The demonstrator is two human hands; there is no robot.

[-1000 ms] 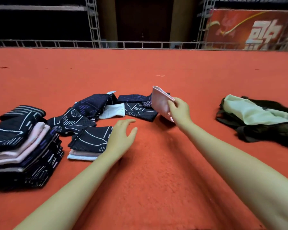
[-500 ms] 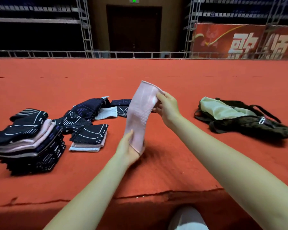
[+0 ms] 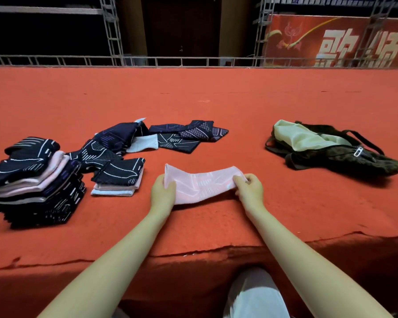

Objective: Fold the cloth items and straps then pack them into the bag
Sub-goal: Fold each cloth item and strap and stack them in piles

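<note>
Left hand: I am seeing the left hand [image 3: 162, 193] reaching in from the lower middle of the frame, fingers curled and pinching the left end of the pink cloth [image 3: 202, 183].
Right hand: the right hand [image 3: 251, 189] is coming in from the lower right, fingers bent and gripping the cloth's right end.
Arms: both forearms are stretching forward over the near edge of the bench [image 3: 216, 92].
Pink cloth: it is lying stretched flat between the two hands at the centre of the frame, on the red covering.
Folded stack: a tall pile of dark and pink folded pieces [image 3: 32, 180] is sitting at the left edge.
Small stack: a lower folded pile [image 3: 117, 177] is resting just right of the tall one.
Loose pieces: unfolded dark patterned cloths [image 3: 159, 136] are lying above centre, overlapping each other.
Bag: the dark bag [image 3: 336, 150] is lying open at the right, well apart from the hands, pale lining showing.
Hard to tell: I am unable to count the layers in the tall pile, and my fingertips under the cloth are hidden.
Cut off: a pale trouser knee [image 3: 255, 292] is running off the bottom edge.
</note>
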